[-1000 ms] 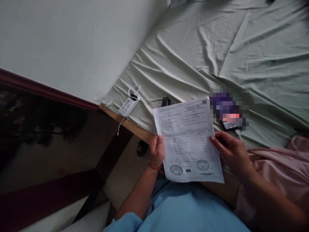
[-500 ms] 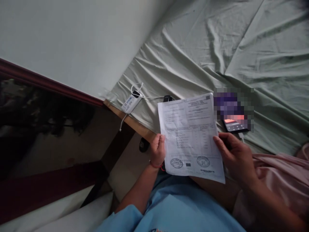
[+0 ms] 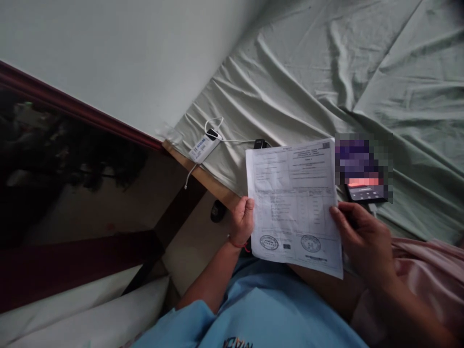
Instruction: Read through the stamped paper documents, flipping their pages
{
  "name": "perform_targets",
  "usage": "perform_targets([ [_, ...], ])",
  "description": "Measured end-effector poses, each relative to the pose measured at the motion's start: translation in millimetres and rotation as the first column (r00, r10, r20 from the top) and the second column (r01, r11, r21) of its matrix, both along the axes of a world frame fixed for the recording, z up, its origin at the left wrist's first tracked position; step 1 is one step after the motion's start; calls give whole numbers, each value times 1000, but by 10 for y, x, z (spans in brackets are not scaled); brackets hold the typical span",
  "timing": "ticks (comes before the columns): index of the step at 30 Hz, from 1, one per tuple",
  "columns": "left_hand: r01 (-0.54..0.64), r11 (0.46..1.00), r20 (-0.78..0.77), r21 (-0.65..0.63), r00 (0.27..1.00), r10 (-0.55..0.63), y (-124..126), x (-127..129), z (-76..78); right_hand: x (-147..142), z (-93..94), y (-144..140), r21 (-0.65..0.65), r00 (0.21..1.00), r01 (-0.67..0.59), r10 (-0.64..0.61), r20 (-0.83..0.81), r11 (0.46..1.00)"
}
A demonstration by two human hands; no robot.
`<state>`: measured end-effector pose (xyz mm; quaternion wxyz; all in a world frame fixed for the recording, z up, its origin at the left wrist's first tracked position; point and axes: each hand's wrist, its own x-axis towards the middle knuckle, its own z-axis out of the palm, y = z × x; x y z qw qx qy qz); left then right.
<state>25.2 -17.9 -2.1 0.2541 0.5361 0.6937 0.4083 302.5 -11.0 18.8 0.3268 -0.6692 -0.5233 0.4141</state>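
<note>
I hold one printed sheet (image 3: 294,203) over my lap, at the bed's (image 3: 326,82) edge. My left hand (image 3: 242,221) fingers curl shut on its left edge; my right hand (image 3: 364,237) pinches its right edge. One phone (image 3: 364,192) lies just beyond, one white charger (image 3: 203,147) well left.

We see a bed covered by a pale green, wrinkled cotton sheet (image 3: 311,77), with a bare light-wood frame edge (image 3: 203,176) showing along its near side. On the sheet near that corner lies a small white rectangular power bank (image 3: 203,148) with a looped white cable (image 3: 213,123) at its top; a thin white cord (image 3: 190,176) hangs from it over the wooden edge. Just to its right sits a small black plug-like object (image 3: 259,143), joined by the cable. Farther right, a dark smartphone with a lit screen (image 3: 364,189) rests on the sheet.
</note>
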Motion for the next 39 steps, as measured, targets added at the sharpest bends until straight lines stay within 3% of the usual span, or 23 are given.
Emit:
perform_targets([
  [13, 8, 1000, -31, -3, 999, -8, 9, 4, 38, -29, 37, 26, 24, 1000, -11, 12, -25, 1000],
  [23, -22, 999, 218, -44, 976, 31, -48, -59, -101, -32, 29, 20, 28, 997, -16, 18, -75, 999],
  [34, -21, 999, 261, -41, 965, 31, -55, -72, -75, -36, 21, 26, 61, 1000, -13, 15, -27, 998],
  [39, 17, 979, 515, -203, 852, 92, 45, -95, 65, -27, 49, 45, 73, 1000, 6, -6, 1, 997],
])
